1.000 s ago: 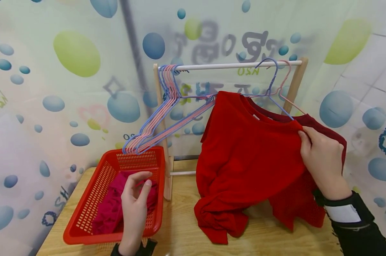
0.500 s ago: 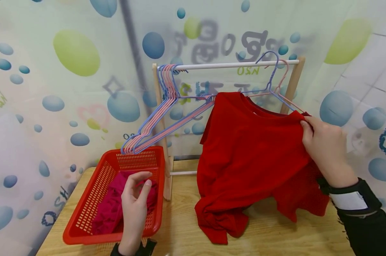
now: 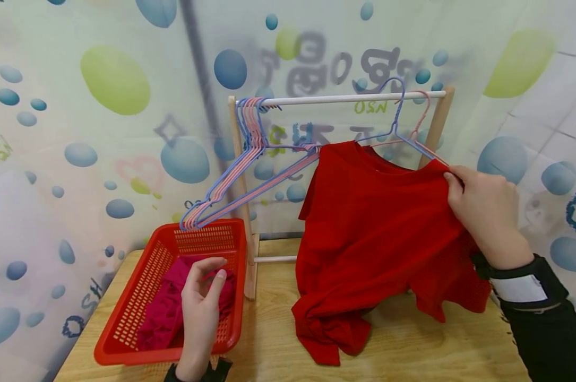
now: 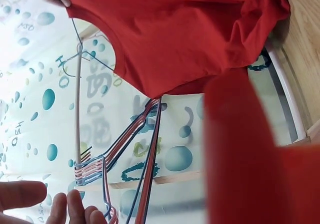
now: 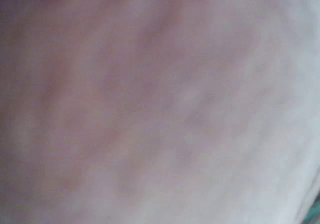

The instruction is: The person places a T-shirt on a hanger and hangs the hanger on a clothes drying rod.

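My right hand pinches the shoulder of a bright red shirt, at the end of the blue hanger inside it. The blue hook reaches above the white rail; whether it rests there I cannot tell. Behind, a pink hanger hangs at the rail's right end, its darker red garment mostly covered. My left hand hovers loosely curled over the red basket, holding nothing; its fingers show in the left wrist view. The right wrist view is blurred, filled by skin.
Several blue and pink hangers are bunched at the rail's left end, their arms reaching over the basket. A crumpled magenta garment lies in the basket. The rack's wooden post stands beside it on the wooden table.
My right hand first moves up and slightly right with the shirt's shoulder, covering the darker garment. Then the blue hanger's hook shifts left along the rail. My left hand stays put.
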A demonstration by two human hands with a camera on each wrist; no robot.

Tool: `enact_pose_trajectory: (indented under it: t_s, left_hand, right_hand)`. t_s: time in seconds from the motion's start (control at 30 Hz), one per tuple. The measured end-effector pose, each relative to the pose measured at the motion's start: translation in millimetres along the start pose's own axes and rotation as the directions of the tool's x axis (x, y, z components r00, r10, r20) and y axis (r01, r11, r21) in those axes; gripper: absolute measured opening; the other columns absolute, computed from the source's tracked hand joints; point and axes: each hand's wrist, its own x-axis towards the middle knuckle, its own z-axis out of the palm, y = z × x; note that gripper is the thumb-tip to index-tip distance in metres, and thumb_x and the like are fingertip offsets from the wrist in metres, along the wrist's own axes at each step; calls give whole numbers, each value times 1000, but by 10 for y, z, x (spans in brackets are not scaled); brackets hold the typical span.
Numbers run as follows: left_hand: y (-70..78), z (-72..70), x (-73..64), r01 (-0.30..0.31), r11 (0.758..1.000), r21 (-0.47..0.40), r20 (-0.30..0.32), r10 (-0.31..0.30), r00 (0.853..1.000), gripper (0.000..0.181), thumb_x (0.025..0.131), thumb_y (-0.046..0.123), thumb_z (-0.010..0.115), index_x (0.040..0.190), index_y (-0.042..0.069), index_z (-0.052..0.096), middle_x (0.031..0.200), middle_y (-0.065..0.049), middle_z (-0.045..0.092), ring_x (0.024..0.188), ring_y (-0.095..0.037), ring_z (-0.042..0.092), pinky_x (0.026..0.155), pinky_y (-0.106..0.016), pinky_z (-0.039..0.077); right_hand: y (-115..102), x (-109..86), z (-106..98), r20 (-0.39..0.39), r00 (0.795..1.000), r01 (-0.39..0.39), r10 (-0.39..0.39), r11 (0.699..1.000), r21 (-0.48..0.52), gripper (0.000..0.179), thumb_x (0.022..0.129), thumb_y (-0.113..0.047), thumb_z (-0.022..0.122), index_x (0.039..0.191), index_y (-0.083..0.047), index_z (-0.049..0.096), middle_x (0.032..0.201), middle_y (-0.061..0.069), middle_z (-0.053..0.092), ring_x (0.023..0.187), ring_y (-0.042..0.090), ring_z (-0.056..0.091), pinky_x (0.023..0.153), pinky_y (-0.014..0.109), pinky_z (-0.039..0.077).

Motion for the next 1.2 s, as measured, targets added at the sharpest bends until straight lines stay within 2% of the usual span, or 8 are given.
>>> enact_pose_trajectory:
  t_s: [0.23, 0.4, 0.6, 0.83, 0.93, 1.03, 1.13, 1.2]
  left_hand:
    - [-1, 1, 7, 15, 1000, 1, -2, -15, 1000, 20, 95, 6, 54, 115, 2, 55, 113, -7, 59, 109, -18, 52, 88, -21, 45]
    - [-36, -1, 11, 30, 1000, 1, -5, -30, 1000, 19, 95, 6, 54, 114, 4, 56, 112, -4, 60, 110, -18, 52, 89, -21, 45]
    - [-39, -5, 12, 25, 1000, 7, -9, -25, 1000, 19, 95, 5, 54, 114, 4, 56, 113, -7, 59, 109, -18, 53, 88, -21, 44]
    - [-20, -13, 3, 17, 1000, 18, -22, -16, 1000, 19, 96, 7, 54, 114, 3, 56, 111, -6, 59, 108, -18, 54, 88, -20, 45]
    - [-20, -17, -2, 18, 1000, 15, -23, -18, 1000, 19, 96, 7, 54, 114, 3, 56, 111, -6, 59, 108, -20, 54, 88, -21, 45]
    - [-21, -23, -3, 30, 1000, 5, -25, -30, 999, 19, 96, 7, 54, 115, 4, 56, 113, -7, 59, 110, -22, 53, 88, -21, 45]
    - [-28, -32, 1, 51, 999, -2, -28, -51, 998, 20, 96, 7, 53, 115, 5, 56, 114, -6, 59, 112, -23, 52, 88, -21, 45]
    - [-29, -38, 3, 62, 998, -4, -29, -62, 998, 20, 96, 7, 53, 116, 5, 55, 114, -5, 59, 112, -23, 51, 88, -21, 45]
  right_hand:
    - [13, -22, 38, 23, 1000, -14, 14, 1000, 6, 30, 93, -16, 55, 113, 3, 65, 79, 33, 62, 50, 41, 47, 39, 44, 35]
    - [36, -58, 58, 72, 997, -31, 31, 1000, 4, 30, 93, -17, 54, 114, 2, 65, 79, 32, 62, 49, 39, 47, 37, 42, 35]
    - [67, -83, 80, 113, 992, -50, 50, 999, 5, 31, 93, -19, 54, 114, 1, 64, 72, 30, 62, 52, 40, 48, 39, 44, 38]
    - [62, -110, 115, 155, 985, -84, 76, 996, 42, 34, 93, -20, 54, 117, 1, 62, 91, 33, 63, 57, 39, 51, 47, 52, 44]
    - [13, -120, 137, 111, 989, -104, 97, 992, 68, 35, 93, -21, 54, 119, 1, 61, 100, 33, 63, 64, 42, 53, 54, 57, 46]
    - [-82, -113, 192, -8, 996, -89, 90, 989, 115, 34, 92, -19, 55, 120, 0, 61, 106, 31, 62, 79, 45, 55, 67, 61, 48]
    - [-218, -92, 281, -156, 986, -27, 54, 985, 171, 31, 91, -17, 57, 117, 0, 63, 108, 28, 62, 94, 44, 54, 79, 60, 46]
    - [-326, -83, 353, -219, 975, 16, 29, 979, 203, 30, 89, -15, 60, 115, 0, 64, 109, 25, 63, 98, 42, 54, 84, 59, 46]
